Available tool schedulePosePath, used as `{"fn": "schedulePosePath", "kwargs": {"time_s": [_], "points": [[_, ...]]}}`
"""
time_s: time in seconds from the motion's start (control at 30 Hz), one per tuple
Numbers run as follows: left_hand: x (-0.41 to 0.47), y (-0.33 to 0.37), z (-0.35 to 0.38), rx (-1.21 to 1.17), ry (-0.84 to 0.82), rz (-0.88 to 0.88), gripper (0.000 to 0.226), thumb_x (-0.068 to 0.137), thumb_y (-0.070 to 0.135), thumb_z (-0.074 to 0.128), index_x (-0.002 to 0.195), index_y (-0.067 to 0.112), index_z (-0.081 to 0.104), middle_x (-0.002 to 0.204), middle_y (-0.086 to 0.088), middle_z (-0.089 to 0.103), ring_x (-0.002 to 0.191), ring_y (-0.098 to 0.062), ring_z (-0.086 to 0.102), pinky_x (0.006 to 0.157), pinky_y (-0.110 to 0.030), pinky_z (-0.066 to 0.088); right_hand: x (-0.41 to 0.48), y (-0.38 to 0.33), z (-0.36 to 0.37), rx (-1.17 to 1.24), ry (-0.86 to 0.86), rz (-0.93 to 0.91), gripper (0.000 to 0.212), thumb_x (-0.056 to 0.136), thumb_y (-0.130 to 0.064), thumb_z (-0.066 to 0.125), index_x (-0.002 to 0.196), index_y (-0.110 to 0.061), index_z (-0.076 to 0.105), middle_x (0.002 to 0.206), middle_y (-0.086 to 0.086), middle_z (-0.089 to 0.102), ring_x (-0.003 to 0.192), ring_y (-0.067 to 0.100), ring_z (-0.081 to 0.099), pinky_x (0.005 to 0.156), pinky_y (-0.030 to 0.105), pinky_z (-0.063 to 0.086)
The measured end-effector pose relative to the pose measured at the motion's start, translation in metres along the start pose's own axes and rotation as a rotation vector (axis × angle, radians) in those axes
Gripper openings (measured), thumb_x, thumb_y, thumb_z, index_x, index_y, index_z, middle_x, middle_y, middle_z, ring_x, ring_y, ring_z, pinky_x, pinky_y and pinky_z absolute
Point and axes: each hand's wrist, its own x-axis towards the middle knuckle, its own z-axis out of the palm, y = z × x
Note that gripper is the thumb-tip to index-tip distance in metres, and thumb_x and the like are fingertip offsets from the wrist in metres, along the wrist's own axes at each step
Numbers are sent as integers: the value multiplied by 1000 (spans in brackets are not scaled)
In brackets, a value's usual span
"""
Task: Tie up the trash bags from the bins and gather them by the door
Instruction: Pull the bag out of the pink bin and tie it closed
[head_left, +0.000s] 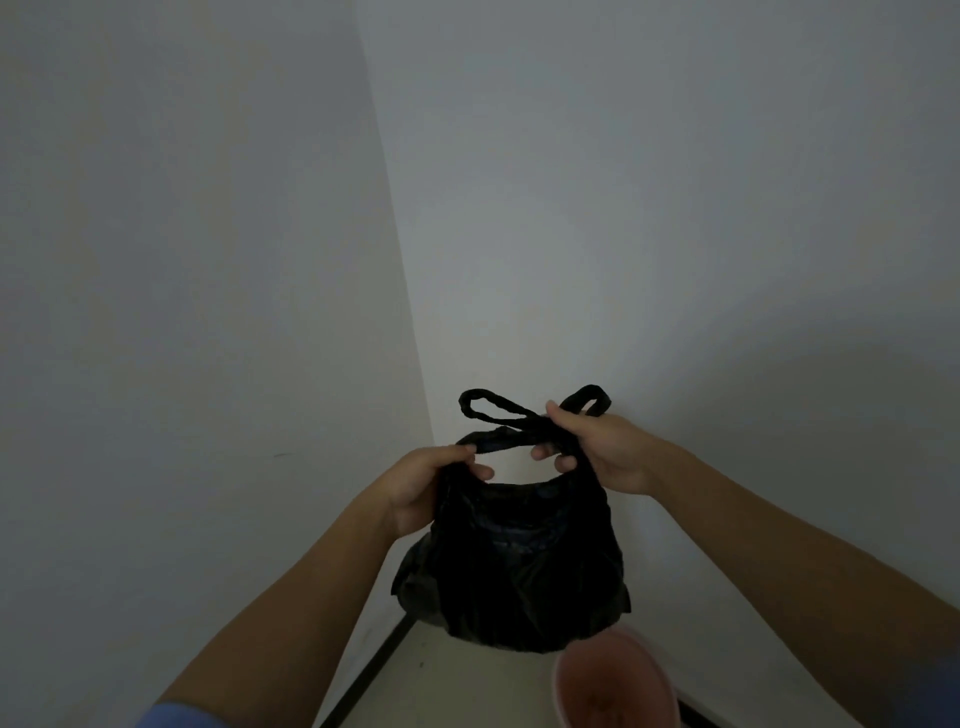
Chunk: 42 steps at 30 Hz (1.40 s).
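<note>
A black plastic trash bag (519, 566) hangs in the air in front of me, bulging at the bottom. Its two handle loops (498, 410) stick up and cross at the top. My left hand (421, 488) grips the bag's upper left edge. My right hand (597, 447) pinches the crossed handles at the bag's upper right. A pink bin (613, 686) stands on the floor right below the bag, and its inside looks bare.
I face a room corner of two white walls (623, 208). A dark baseboard (369, 675) runs along the pale floor (457, 686) at the left wall. The light is dim.
</note>
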Motion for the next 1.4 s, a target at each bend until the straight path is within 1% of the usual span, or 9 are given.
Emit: {"fn": "schedulePosePath", "kwargs": {"time_s": [0.13, 0.27, 0.5, 0.63, 0.73, 0.93, 1.1, 1.23, 1.4], "points": [[-1, 5, -2, -105, 43, -35, 16, 87, 23, 56, 73, 16, 52, 51, 3, 45, 58, -15, 46, 62, -27, 41, -3, -5, 1, -69, -64, -51, 28, 90, -31, 67, 105, -8, 74, 78, 3, 65, 52, 7, 43, 51, 16, 39], [-7, 9, -8, -39, 28, -25, 23, 85, 32, 63, 71, 18, 50, 54, 5, 39, 53, -14, 38, 56, -28, 34, 0, -3, 11, -393, 184, -225, 12, 76, -11, 79, 86, -5, 78, 67, 3, 68, 50, 9, 49, 56, 18, 44], [-14, 9, -6, 593, 198, 88, 42, 61, 27, 88, 93, 8, 69, 87, -8, 69, 81, -22, 69, 77, -30, 53, 9, 4, 30, -598, 463, -501, 8, 79, -11, 74, 73, -16, 73, 49, -6, 65, 46, 10, 62, 54, 16, 49], [-21, 9, -4, 617, 176, 66, 46, 57, 51, 85, 61, 15, 56, 62, -1, 51, 56, -17, 51, 60, -25, 36, 10, 6, 43, -659, 485, -649, 10, 81, -12, 73, 75, -20, 71, 50, -5, 64, 46, 13, 63, 55, 19, 52], [-26, 8, -7, 639, 202, 81, 26, 61, 38, 86, 66, 17, 73, 67, 1, 72, 62, -13, 69, 57, -19, 49, 11, 7, 49, -640, 486, -697, 9, 81, -13, 74, 76, -20, 70, 51, -3, 65, 46, 14, 64, 56, 19, 52], [-28, 10, -8, 425, 472, 229, 12, 86, 15, 65, 83, 5, 68, 48, -6, 60, 43, -19, 51, 49, -24, 41, 10, 11, 54, -563, 440, -603, 18, 92, -26, 65, 80, -15, 72, 61, 3, 71, 50, 14, 64, 59, 22, 52], [-39, 25, -4, 102, 326, 270, 14, 88, -4, 52, 100, 0, 60, 97, -22, 74, 85, -29, 73, 69, -34, 52, 7, 12, 61, -456, 420, -546, 29, 99, -26, 55, 84, -5, 70, 63, -6, 72, 50, 11, 63, 52, 19, 49], [-48, 31, -5, -12, 33, 235, 32, 93, 18, 50, 117, 1, 62, 109, -17, 72, 99, -26, 70, 88, -38, 49, 7, 2, 69, -400, 480, -578, 30, 98, -24, 56, 77, -7, 69, 54, -5, 67, 44, 8, 57, 49, 16, 46], [-49, 32, -9, 145, 281, 337, 17, 84, 3, 68, 71, 8, 58, 75, -16, 72, 67, -27, 68, 62, -29, 57, 8, -3, 67, -288, 484, -574, 23, 97, -21, 57, 83, -9, 70, 59, 0, 68, 46, 11, 57, 49, 19, 47]]}}
